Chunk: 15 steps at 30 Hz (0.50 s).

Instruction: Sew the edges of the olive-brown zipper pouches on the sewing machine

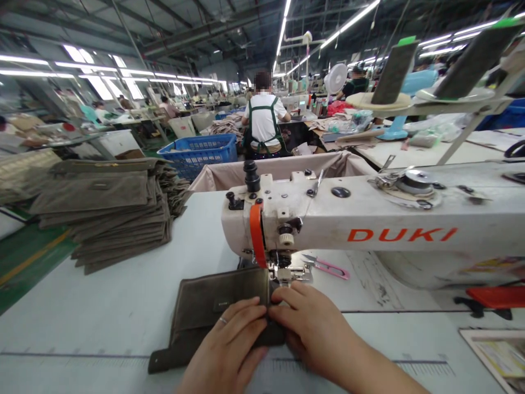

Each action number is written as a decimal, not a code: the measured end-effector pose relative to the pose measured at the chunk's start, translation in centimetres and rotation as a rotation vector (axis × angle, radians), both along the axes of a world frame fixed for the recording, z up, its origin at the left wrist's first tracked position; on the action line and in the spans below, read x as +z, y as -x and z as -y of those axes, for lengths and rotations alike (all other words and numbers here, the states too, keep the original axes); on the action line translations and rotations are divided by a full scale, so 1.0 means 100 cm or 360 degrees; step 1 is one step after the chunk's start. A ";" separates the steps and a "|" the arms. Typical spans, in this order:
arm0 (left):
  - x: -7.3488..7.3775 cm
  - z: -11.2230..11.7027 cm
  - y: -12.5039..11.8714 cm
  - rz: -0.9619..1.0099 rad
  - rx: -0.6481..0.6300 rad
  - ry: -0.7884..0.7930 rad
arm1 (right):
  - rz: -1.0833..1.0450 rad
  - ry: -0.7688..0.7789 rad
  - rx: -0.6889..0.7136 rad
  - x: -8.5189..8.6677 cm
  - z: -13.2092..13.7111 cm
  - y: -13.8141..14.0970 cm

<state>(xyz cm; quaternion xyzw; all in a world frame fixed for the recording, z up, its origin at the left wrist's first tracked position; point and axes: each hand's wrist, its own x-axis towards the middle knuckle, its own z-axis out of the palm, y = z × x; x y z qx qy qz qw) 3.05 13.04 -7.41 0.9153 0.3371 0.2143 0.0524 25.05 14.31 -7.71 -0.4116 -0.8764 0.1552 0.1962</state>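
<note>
A dark olive-brown bag piece [200, 298] lies on the sewing table, with a small plate on its face and a strap-like strip at its lower left. Its right edge runs up to the presser foot [283, 273] of the white sewing machine [394, 213]. My left hand [229, 345], a ring on one finger, rests on the piece with fingers stretched out flat. At the right edge, just in front of the presser foot, my right hand [305, 323] has its fingers curled and pinched on the piece. The needle point cannot be made out.
Pink thread snips [328, 268] lie behind the right hand. A stack of similar brown pieces [110, 213] stands at the left. Behind the machine are a cloth-lined bin [225, 174] and a blue basket [200, 150]. A person [264, 117] in an apron sits beyond.
</note>
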 end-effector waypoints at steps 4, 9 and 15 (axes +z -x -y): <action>0.003 -0.003 0.004 -0.0181 -0.0102 -0.0090 | 0.0011 -0.0027 -0.0045 0.000 0.003 0.003; -0.005 -0.005 0.009 -0.0159 -0.0144 -0.0069 | -0.0142 -0.0059 -0.0037 -0.007 0.005 0.003; -0.002 -0.011 0.006 -0.0048 -0.0138 0.0115 | -0.0234 -0.0080 -0.0066 -0.015 0.004 0.004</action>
